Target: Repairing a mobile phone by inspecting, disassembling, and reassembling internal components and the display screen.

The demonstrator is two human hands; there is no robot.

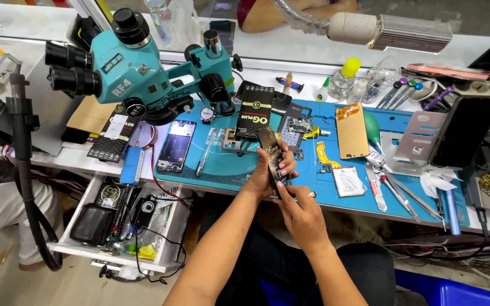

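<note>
Hands meet above the front edge of the blue mat (245,170) on the table. Left hand (267,173) has its grip closed round a slim dark packet (271,154), held upright and tilted. Right hand (301,212) pinches the packet's lower end. Teal microscope (137,68) stands to the left, open drawer (126,221) below.

at frame centre your left hand (267,173) grips a slim dark glossy packet (271,153); your right hand (300,212) pinches its lower end above the blue work mat (324,181).
</note>
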